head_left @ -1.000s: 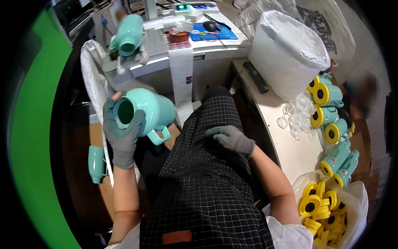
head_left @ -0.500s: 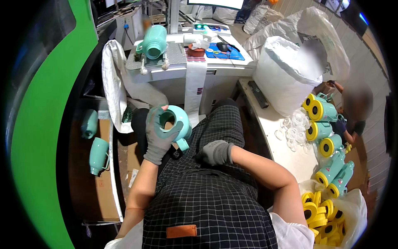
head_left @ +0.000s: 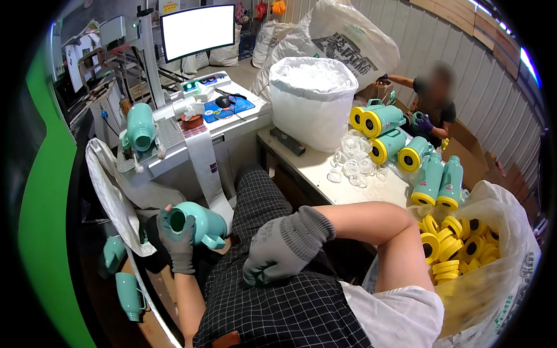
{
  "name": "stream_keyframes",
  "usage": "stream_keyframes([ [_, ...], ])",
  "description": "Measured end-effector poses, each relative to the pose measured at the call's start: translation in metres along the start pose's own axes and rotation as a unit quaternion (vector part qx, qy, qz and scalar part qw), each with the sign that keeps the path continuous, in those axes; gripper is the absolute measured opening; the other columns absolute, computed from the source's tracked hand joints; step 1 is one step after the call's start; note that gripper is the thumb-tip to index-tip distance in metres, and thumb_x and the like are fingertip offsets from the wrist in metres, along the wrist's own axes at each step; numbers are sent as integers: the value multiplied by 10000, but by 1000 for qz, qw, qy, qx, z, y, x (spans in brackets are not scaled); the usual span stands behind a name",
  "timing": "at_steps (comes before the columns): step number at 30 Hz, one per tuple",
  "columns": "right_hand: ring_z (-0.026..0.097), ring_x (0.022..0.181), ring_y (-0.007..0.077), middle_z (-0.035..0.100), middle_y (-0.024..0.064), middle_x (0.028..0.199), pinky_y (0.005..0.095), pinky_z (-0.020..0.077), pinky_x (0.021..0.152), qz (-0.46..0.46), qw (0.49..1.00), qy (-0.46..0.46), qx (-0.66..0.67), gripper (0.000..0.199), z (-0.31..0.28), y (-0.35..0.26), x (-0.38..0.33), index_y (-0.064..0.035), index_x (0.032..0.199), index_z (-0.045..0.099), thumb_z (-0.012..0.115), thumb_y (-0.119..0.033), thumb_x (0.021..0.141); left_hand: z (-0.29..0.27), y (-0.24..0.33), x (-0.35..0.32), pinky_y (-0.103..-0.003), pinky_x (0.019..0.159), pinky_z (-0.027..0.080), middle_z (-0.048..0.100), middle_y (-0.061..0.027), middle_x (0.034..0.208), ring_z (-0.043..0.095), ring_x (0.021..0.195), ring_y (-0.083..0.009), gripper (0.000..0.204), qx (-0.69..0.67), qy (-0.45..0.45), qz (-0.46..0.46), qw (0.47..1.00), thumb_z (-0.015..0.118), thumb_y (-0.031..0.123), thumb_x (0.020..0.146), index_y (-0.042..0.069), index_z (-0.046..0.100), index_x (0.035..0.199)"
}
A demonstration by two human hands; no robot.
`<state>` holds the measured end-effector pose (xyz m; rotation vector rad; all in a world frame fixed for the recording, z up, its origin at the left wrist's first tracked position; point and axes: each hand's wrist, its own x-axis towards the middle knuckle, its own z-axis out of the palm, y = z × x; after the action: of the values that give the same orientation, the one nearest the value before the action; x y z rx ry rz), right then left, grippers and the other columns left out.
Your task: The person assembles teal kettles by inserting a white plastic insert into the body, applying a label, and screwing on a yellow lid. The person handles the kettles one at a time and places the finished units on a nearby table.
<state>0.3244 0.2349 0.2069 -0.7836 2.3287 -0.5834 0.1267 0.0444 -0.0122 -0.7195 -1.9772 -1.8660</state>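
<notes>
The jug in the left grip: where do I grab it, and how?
Probably by its handle, coming from the right: it sticks out on that side of the jug, while the left grip holds the mouth end.

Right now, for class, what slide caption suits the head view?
Gloved left hand holds an open turquoise jug; gloved right hand over checked apron, yellow pieces bagged at right.

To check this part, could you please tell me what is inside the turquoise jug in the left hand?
The turquoise jug shows only a dark green interior through its mouth; its body and shadow hide the deeper part.
</notes>
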Motion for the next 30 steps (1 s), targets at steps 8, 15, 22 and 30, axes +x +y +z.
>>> stream_keyframes([
  [8, 695, 1114, 280, 724, 163, 1202, 400, 523, 994, 37, 936, 312, 159, 453, 64, 97, 3, -43, 1353, 636, 649, -316, 992, 12, -39, -1, -376, 1085, 441, 611, -90, 1302, 567, 1203, -214, 643, -16, -53, 10, 998, 851, 46, 777, 4, 573, 1355],
  [15, 637, 1140, 364, 683, 203, 1184, 429, 506, 1005, 461, 369, 807, -3, 418, 241, 178, -177, -15, 1339, 597, 635, -132, 939, 10, 8, 43, -403, 1126, 403, 557, -139, 1402, 542, 1269, -248, 597, 84, -38, 33, 995, 750, 210, 927, -18, 522, 1430],
  [22, 510, 1319, 429, 574, 153, 1440, 526, 385, 1113, 861, 337, 373, -78, 523, 416, 117, -348, -113, 1417, 546, 583, -214, 905, 36, 45, 57, -331, 1034, 450, 583, -121, 1295, 569, 1173, -178, 515, -275, -161, -161, 934, 563, 302, 1028, -17, 514, 1429],
  [30, 725, 971, 339, 738, 221, 1000, 440, 552, 880, 820, 317, 476, -16, 542, 290, 93, -363, -12, 1163, 678, 794, -323, 735, 29, -7, 39, -295, 876, 480, 622, -45, 1076, 588, 970, -137, 402, -129, -270, -199, 933, 495, 368, 1079, 12, 589, 1240],
])
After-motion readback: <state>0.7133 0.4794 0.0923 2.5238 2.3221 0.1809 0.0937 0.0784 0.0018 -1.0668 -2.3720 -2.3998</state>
